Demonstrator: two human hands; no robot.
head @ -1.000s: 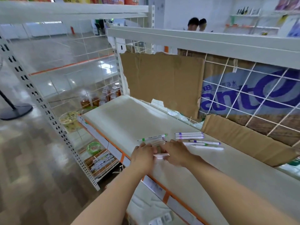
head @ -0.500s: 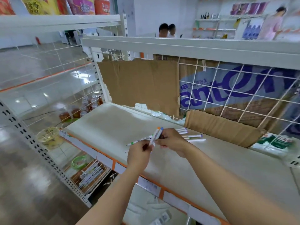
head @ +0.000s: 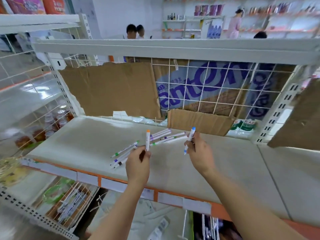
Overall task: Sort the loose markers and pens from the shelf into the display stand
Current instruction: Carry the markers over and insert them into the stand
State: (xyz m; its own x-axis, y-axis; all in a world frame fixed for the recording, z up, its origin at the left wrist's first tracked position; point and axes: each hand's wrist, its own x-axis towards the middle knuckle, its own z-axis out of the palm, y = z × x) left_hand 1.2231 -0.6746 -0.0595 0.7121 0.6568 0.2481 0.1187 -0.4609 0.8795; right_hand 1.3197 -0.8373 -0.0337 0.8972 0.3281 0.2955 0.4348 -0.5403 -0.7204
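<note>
A torn brown cardboard sheet leans against the wire grid back panel; right of the sheet, behind the grid, a printed blue-lettered carton; below that carton a smaller cardboard flap; left of the sheet, bottles; beyond, blurred people.

A shop, as shown by white metal gondola shelving with a wire-grid back and price-label strips along the near edge, packaged goods stacked far left, and stocked wall shelves far right.
</note>
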